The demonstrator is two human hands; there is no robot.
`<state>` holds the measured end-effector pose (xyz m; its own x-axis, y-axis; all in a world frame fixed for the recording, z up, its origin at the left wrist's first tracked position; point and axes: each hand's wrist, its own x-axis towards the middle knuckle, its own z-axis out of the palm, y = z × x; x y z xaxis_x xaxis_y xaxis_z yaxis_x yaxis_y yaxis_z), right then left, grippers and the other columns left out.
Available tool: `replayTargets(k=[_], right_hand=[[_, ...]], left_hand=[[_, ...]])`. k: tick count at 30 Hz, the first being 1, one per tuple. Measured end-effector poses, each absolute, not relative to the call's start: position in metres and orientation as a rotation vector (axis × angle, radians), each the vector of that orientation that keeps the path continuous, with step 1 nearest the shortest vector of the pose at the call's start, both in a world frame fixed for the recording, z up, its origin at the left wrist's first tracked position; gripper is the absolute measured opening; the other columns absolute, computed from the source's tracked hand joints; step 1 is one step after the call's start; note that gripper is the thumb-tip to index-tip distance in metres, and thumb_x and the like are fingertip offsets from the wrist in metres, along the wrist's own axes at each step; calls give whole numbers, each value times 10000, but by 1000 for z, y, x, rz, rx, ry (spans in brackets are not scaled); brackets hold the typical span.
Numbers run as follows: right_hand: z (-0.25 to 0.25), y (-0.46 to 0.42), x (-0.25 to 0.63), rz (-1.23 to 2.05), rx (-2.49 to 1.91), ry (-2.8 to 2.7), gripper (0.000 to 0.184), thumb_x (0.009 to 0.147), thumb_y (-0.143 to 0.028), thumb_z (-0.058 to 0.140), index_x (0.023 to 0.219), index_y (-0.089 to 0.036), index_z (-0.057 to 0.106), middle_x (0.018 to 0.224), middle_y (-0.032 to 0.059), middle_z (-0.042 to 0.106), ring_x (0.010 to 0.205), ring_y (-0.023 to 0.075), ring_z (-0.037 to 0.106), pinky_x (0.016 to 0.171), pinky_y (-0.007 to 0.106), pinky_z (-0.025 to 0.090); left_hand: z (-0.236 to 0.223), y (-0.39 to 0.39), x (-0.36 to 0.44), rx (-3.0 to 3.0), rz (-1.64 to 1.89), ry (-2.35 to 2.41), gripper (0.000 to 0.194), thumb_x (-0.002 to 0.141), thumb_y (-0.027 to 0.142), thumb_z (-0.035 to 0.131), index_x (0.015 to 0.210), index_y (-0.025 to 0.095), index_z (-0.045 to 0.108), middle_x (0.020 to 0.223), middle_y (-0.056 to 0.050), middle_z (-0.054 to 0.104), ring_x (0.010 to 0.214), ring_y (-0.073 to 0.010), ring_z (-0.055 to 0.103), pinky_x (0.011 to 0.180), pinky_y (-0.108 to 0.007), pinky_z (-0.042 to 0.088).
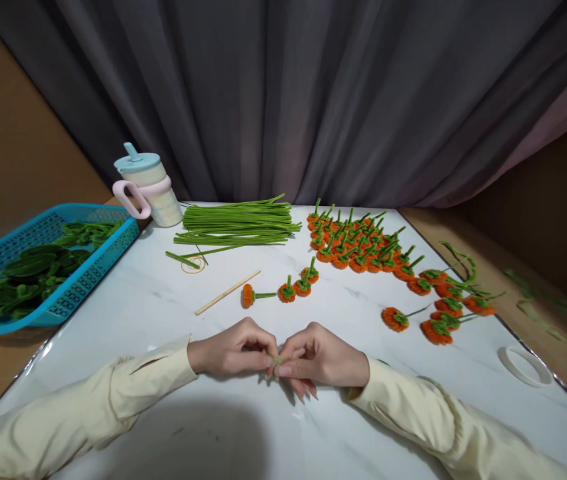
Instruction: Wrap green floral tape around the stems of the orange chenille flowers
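Observation:
My left hand (246,348) and my right hand (320,357) meet above the front middle of the table. Both are closed, thumbs and fingertips pinching a small greenish fuzzy piece (278,362). Most of that piece is hidden by the fingers, and its kind cannot be made out. Just beyond the hands lie a few orange pipe-cleaner pumpkins with green stems, one tipped on its side (248,296). Left of them a thin wooden stick (228,292) lies at a slant.
A bundle of green pipe cleaners (238,223) lies at the back. Many orange pumpkins (358,260) cluster back right. A blue basket (58,310) with green leaf shapes stands left, beside a lidded cup (166,207). A white tape roll (526,365) lies at the right edge.

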<state>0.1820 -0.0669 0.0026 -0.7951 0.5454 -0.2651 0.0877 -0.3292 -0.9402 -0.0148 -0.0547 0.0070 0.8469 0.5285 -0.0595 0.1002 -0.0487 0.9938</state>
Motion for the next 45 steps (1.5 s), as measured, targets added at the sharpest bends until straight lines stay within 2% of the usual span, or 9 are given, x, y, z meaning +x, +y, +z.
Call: replayTargets(k=[7,15,20,24,30,34,39,45], right_hand=[[3,-66,183,2251,-864,-1588,381,686,-439,733,721,-66,659,455,-20,573,313,30,443,341,129,389],[5,-64,184,2274,-914,-1608,340,733,-385,679,789,-49,683,425,-31,550,283,24,404,300,116,344],[6,-64,185,2308,-886,-1635,296,776,-317,610,852,-46,701,406,-42,527,279,24,381,293,118,315],[6,-64,184,2314,-887,-1674,294,786,-292,590,874,-37,706,377,-51,499,270,22,350,288,125,275],[8,-64,185,2334,-884,-1699,314,802,-293,570,929,-37,700,372,-61,483,272,25,333,291,133,264],[8,-64,184,2313,-900,-1711,283,813,-267,544,851,-30,695,355,-65,467,266,25,323,292,137,258],[2,-64,183,2312,-905,-1733,186,786,-171,527,810,-53,669,342,-77,465,269,30,352,312,131,297],[0,-63,184,2347,-872,-1825,166,791,-133,493,788,-72,647,372,-72,497,274,31,368,293,120,300]], left_hand=[[6,-57,-18,1832,336,511,250,844,281,503,691,107,597,538,2,531,440,-58,344,428,-172,261],[19,-56,-17,1951,201,651,209,850,188,488,697,114,610,528,42,487,463,-49,355,462,-151,276],[26,-55,-19,1698,-19,684,214,878,236,468,762,132,614,413,80,398,373,-57,373,415,-146,295],[21,-53,-20,1499,-59,670,189,857,232,492,736,135,598,416,77,432,367,-54,395,420,-142,317],[16,-47,-19,1315,-49,638,212,804,281,554,667,122,587,358,77,412,311,-60,378,360,-160,260],[17,-47,-17,1287,-71,635,180,782,245,533,649,130,572,326,84,398,279,-64,355,330,-164,236],[16,-54,-15,1370,-137,669,170,770,125,433,622,154,512,354,92,422,296,-49,368,363,-143,292],[5,-54,-14,1252,-170,563,174,789,215,484,628,152,508,342,86,433,293,-62,383,383,-168,332]])
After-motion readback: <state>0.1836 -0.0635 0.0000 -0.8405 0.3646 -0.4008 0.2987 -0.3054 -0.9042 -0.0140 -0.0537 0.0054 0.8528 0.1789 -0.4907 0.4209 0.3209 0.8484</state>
